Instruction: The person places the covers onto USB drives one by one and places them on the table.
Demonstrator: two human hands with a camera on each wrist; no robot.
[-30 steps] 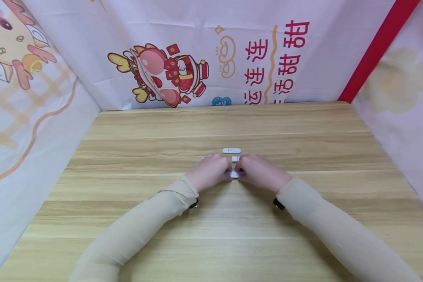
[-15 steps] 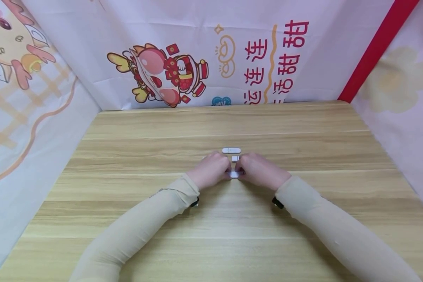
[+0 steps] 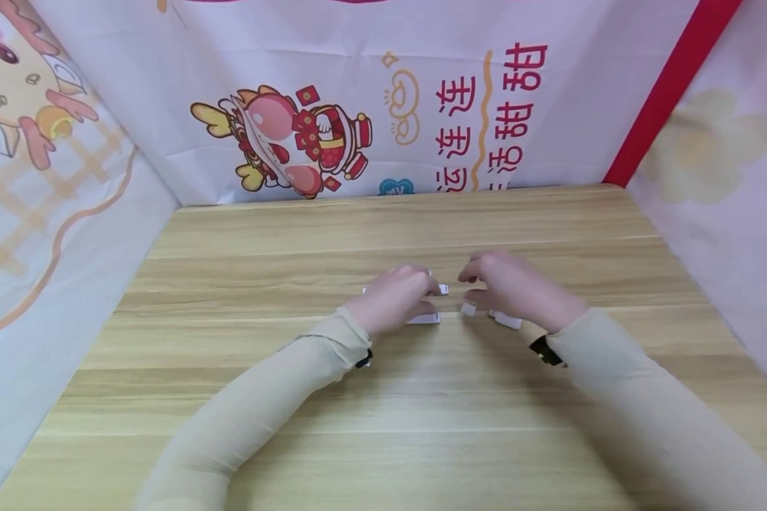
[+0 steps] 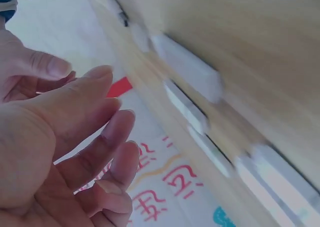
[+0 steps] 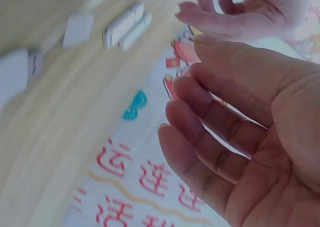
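Observation:
My left hand (image 3: 393,298) hovers over several white sticks, its fingers loosely bent and holding nothing. One white stick (image 3: 424,319) lies just below its thumb, and the end of another stick (image 3: 444,289) shows past its fingertips. To the right, my right hand (image 3: 518,287) is raised with fingers relaxed and nothing in them. Under it lie a small white cap (image 3: 469,309) and an uncapped white USB stick (image 3: 506,319). In the right wrist view the cap (image 5: 79,29) lies apart from the USB stick (image 5: 10,77). My left hand partly hides the other sticks.
In the left wrist view more white pieces (image 4: 280,187) lie along the wooden table (image 3: 383,426). Printed white cloth (image 3: 358,71) hangs behind the table's far edge and along both sides.
Both hands were together at a small white piece. They have parted, the right hand moving right and up. The cap and the uncapped USB stick now show beneath it.

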